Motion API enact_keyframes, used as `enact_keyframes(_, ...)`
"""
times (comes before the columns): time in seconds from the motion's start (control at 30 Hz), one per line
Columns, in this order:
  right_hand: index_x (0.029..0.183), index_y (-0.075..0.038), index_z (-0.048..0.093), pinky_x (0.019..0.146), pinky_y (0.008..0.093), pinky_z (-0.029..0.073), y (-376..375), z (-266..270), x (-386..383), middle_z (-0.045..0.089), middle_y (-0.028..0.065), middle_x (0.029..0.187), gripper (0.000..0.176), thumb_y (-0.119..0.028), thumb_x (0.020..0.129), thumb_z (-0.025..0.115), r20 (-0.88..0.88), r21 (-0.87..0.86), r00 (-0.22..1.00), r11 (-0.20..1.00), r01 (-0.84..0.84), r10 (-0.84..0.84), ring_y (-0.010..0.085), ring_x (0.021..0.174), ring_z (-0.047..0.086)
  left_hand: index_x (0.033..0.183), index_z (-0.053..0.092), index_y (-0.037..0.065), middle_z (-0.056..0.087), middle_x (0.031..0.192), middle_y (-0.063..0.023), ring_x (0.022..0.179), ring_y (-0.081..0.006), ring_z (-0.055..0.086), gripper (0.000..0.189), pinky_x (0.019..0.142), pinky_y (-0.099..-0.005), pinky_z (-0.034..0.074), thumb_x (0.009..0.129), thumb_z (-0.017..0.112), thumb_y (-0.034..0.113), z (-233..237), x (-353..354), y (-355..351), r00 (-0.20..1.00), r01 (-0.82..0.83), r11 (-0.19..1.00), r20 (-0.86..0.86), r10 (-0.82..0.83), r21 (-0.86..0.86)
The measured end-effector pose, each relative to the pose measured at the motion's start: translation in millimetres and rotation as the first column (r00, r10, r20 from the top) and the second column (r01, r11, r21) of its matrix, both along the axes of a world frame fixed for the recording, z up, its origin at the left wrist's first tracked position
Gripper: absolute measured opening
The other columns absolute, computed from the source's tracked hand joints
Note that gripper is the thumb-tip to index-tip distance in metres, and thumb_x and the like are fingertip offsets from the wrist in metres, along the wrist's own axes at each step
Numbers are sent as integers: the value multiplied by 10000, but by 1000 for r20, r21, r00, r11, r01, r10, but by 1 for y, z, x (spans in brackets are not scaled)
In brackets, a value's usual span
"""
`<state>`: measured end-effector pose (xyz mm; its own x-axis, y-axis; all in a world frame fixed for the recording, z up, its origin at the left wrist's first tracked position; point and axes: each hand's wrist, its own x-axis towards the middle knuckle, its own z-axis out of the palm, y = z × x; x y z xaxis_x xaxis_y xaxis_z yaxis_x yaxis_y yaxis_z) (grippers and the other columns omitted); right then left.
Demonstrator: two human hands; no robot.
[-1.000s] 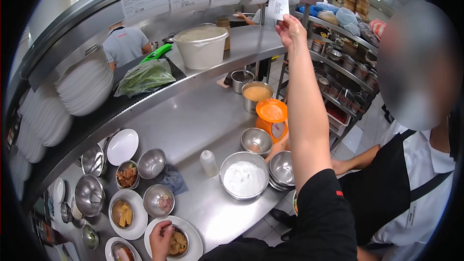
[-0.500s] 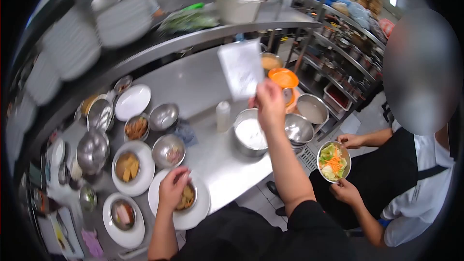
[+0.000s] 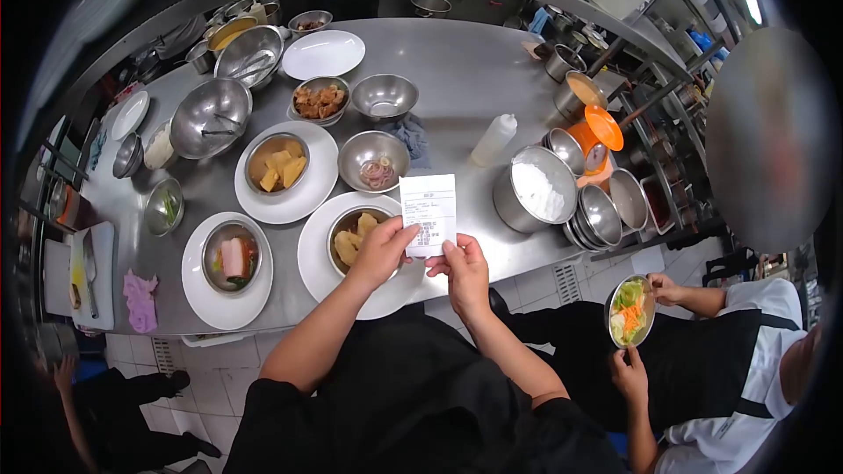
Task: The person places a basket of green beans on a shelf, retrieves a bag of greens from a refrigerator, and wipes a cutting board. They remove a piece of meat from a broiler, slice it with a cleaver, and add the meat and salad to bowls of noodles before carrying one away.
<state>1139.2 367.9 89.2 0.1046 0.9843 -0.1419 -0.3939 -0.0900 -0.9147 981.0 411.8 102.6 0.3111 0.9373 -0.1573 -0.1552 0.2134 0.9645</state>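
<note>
A white printed order slip (image 3: pixel 428 193) is held upright in front of me, print facing me. My left hand (image 3: pixel 383 253) pinches its lower left edge, and my right hand (image 3: pixel 465 274) grips the lower right corner. Both hands are closed on the paper. Beneath the left hand stands a steel bowl of pale yellow chunks (image 3: pixel 348 247) on a white plate (image 3: pixel 311 250); my hand and forearm hide part of both. Just behind the slip is a steel bowl with sliced onion rings (image 3: pixel 378 171).
More plated bowls hold yellow chunks (image 3: pixel 283 170) and a pink block of meat (image 3: pixel 234 260). A squeeze bottle (image 3: pixel 495 140) and a pot of white powder (image 3: pixel 537 189) stand right. A co-worker at right holds a salad bowl (image 3: pixel 630 312). A knife (image 3: pixel 90 272) lies far left.
The slip came down from over the counter to in front of me. My left hand left the bowl of chunks and took hold of the slip too. My view turned and lowered.
</note>
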Motion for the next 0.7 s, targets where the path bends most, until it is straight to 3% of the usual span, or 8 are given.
enact_keyframes(0.3,1091,24,428,608,295,538,1,1,0,612,162,920,234,-130,939,516,-40,-5,999,999,34,-34,190,717,630,1028,575,5,642,895,-57,697,-99,630,224,569,-198,468,945,499,199,-9,-9,3,992,87,996,95,-86,-6)
enact_keyframes(0.7,1087,26,424,597,292,541,6,1,1,615,165,908,237,-119,932,528,-32,-22,999,999,33,-34,192,710,635,1040,574,13,641,908,-51,701,-89,623,200,582,-191,453,929,510,167,-8,-9,7,996,79,997,48,-79,-3)
